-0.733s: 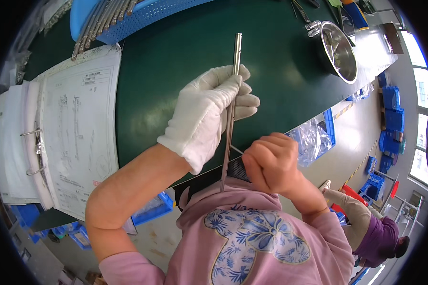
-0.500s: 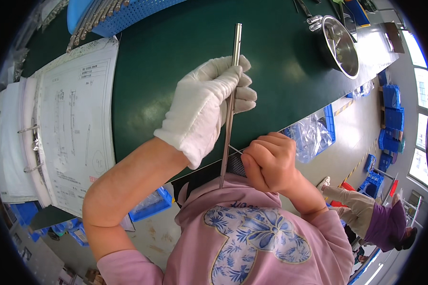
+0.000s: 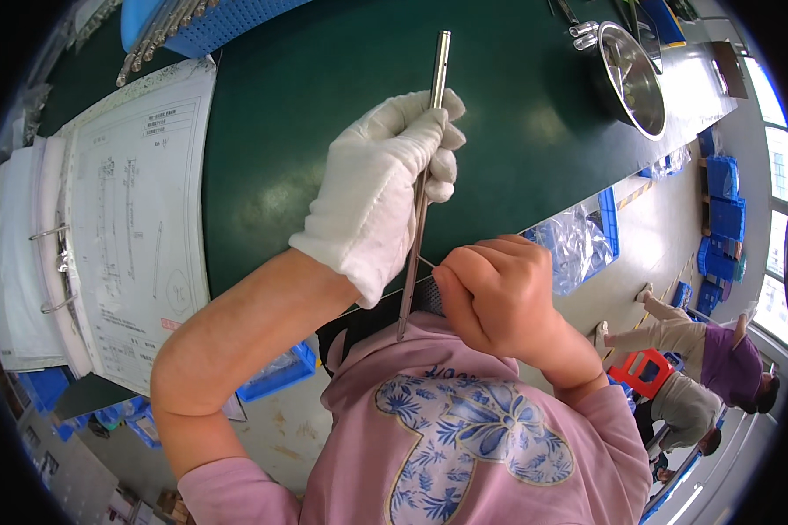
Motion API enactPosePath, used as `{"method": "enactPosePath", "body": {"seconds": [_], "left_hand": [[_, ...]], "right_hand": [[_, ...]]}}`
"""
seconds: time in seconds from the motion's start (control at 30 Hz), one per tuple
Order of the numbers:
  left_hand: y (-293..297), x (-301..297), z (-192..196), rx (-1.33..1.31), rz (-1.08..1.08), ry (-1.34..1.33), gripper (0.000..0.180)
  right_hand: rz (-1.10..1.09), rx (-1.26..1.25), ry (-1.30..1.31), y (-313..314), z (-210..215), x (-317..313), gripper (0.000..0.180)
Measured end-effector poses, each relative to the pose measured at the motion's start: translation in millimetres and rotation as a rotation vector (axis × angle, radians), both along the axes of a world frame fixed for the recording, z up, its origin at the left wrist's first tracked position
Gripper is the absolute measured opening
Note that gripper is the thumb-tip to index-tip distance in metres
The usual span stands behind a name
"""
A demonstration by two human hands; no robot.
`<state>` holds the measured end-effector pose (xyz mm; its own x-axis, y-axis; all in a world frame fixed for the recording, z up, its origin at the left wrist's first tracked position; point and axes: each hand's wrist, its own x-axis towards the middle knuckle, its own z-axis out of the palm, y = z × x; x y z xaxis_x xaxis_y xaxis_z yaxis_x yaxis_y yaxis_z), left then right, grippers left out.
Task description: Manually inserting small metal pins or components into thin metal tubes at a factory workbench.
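1. The left hand, in a white glove, has its fingers closed around a slim metal tube, thumb lying along it
2. The tube stands out beyond the glove at both ends: its far end is over the green tabletop, while its near end passes across the table's near edge in this view and reaches the pink top
3. The bare right hand is curled tight on a thin metal pin, which meets the tube's side; whether its tip goes in, I cannot tell
4. Leftward, a strip of green surface separates the glove from the page edge of an open binder
5. Rightward, a broad stretch of tabletop runs to the steel bowl, well apart from both hands
6. Far left, rods stick out past the rim of a blue basket
7. Past the near edge, beside the right hand, sits a bin with clear plastic bags
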<state>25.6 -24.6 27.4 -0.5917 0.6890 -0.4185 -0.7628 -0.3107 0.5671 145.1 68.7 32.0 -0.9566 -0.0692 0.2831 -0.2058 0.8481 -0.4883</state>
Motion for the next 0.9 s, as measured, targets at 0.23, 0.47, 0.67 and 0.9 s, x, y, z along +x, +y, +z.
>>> {"method": "enactPosePath", "body": {"seconds": [0.23,0.47,0.67,0.9], "left_hand": [[0,0,0,0.005,0.009,0.014,0.020],[0,-1,2,0.003,-0.001,-0.001,0.021],[1,0,4,-0.017,0.014,0.012,0.021],[1,0,3,-0.011,0.019,0.008,0.021]], "right_hand": [[0.006,0.043,0.072,0,-7,1,0.024],[0.111,-0.004,0.093,3,-12,20,0.020],[0.152,-0.064,0.090,-2,-20,25,0.018],[0.104,-0.056,0.097,-6,-22,25,0.018]]}}
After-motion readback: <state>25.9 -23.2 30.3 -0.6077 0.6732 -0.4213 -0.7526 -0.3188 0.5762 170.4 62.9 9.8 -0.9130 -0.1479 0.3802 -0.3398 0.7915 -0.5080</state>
